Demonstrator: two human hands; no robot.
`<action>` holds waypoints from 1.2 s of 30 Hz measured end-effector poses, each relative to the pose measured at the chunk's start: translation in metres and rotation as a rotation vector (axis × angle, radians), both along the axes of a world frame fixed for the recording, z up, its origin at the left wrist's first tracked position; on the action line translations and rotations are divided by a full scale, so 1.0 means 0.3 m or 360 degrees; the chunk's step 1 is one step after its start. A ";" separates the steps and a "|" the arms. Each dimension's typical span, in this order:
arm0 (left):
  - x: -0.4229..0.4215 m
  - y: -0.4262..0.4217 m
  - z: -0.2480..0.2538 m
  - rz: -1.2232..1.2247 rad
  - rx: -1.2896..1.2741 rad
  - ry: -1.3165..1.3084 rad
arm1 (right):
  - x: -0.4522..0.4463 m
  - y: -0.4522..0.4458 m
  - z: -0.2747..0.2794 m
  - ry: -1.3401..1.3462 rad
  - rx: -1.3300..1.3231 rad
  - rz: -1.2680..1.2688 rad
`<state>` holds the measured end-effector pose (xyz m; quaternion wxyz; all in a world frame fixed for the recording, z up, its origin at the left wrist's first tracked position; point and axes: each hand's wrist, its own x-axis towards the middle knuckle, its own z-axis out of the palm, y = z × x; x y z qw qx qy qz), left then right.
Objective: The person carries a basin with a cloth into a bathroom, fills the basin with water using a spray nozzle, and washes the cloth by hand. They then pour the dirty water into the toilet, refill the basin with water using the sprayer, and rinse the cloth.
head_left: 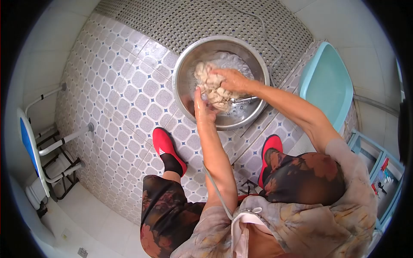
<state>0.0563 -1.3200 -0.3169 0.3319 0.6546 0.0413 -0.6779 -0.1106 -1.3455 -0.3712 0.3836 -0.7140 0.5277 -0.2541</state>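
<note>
A large round metal basin stands on the floor with some water in it. Inside it is a bundle of wet, beige cloth-like material, crumpled and lumpy. My right hand grips the bundle from the right with curled fingers. On the bundle's lower left side, my left hand touches it, with the thumb and fingers apart and the palm wet. A shiny metal piece, perhaps a shower head, lies in the basin beside the bundle, partly hidden by it.
A perforated grey mat lies behind the basin, with a hose across it. At the right are a turquoise tub and a blue shelf. A folding seat is on the left wall. Red shoes flank the tiled floor ahead.
</note>
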 end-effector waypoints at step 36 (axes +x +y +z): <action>0.019 -0.037 0.078 -0.0319 -0.0802 -0.0481 | -0.082 -0.084 0.182 0.0589 0.0076 -0.0969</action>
